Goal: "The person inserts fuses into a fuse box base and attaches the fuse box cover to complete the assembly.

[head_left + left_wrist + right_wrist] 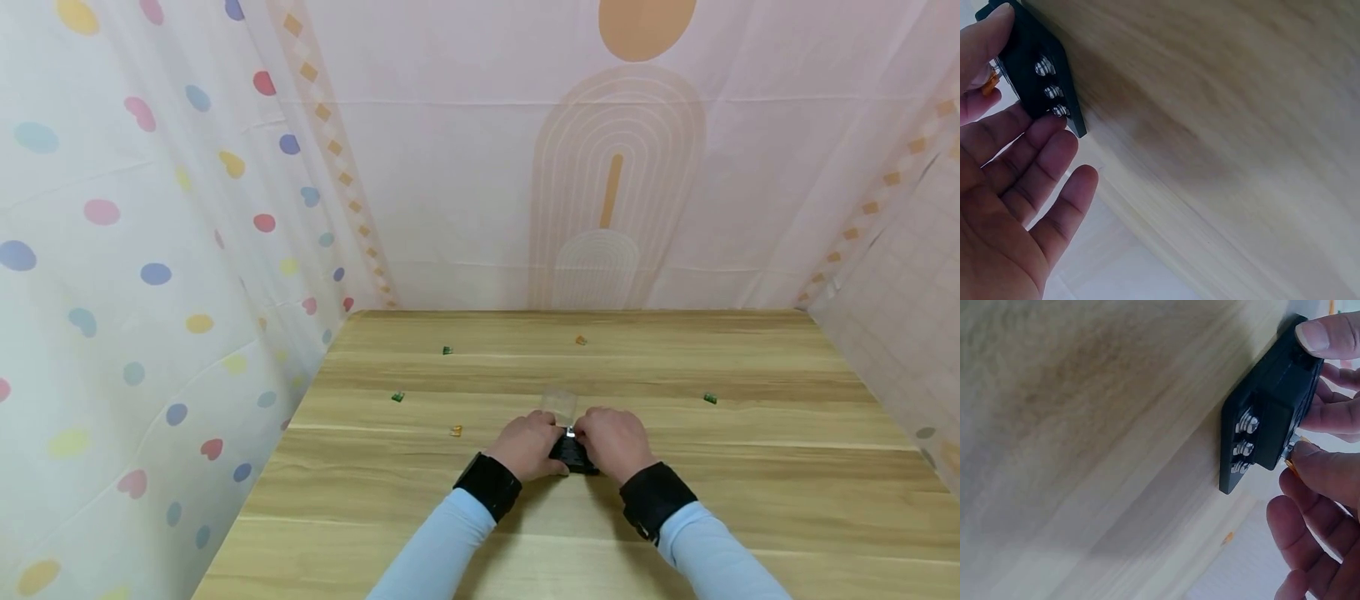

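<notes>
A black fuse box (573, 457) lies on the table between both hands, its transparent cover (558, 403) swung out on the far side. My left hand (527, 446) holds the box, thumb at the near end and fingers farther along. Three metal terminal screws (1052, 92) line one side of the base in the left wrist view. My right hand (617, 442) pinches a small orange blade fuse (1291, 467) between thumb and forefinger, right at the top of the box. Its other fingers hang loosely bent in the right wrist view. Fingers partly hide the fuse.
Green fuses lie at the left (398, 397), the back left (447, 351) and the right (710, 398). Orange fuses lie left of the hands (456, 431) and at the back (581, 340). The wooden table (750, 467) ends at patterned curtains (465, 208).
</notes>
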The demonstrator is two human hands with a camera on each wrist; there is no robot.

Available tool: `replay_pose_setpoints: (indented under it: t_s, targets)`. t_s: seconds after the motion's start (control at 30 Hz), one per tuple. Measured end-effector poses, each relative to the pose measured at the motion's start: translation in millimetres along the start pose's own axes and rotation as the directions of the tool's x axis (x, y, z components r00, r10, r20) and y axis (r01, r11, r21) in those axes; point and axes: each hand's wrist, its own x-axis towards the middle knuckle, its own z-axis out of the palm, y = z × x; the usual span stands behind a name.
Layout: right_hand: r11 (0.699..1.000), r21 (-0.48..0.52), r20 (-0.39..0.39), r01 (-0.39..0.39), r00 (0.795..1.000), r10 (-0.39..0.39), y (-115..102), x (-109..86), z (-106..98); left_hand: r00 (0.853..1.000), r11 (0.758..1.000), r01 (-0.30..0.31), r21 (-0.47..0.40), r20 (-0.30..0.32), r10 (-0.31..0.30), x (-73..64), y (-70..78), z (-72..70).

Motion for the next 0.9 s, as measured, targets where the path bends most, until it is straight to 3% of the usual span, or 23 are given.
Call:
replay_pose_setpoints:
  t_s: [0.5,0.9]
  targets:
    - [0.974,-0.204,-0.003,0.101,0.995,-0.104,-3.5,1.7,3.9,1.0,1.0,0.007,0.01,-0.014,-0.006,-1.9,2.6,0.8]
    - [0.963,-0.224,0.013,0.153,0.988,-0.154,-5.6,2.5,1.4,1.0,1.0,0.018,0.016,-0.007,-0.018,0.9,2.7,1.1]
